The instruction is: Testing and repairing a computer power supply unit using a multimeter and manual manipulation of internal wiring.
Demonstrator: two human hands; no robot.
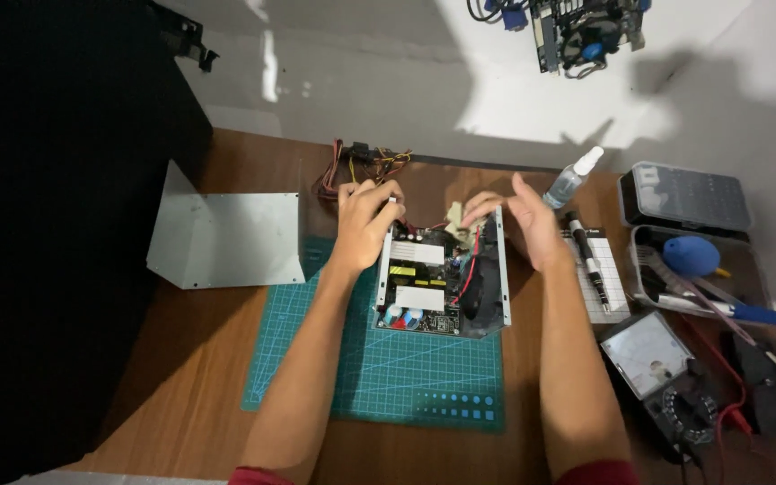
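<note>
Grey sheet-metal walls frame the opened power supply, which sits on the green cutting mat at mid-surface. The left hand curls shut on the case's ten o'clock corner; keeping that grip firm would steady the work. The right hand, fingers loosely spread, touches a pale connector at twelve o'clock. A folded metal cover lies at nine o'clock.

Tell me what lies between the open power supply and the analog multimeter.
In the head view, a black screwdriver on a white gridded card lies between the power supply and the multimeter; the person's right forearm also crosses there.
</note>
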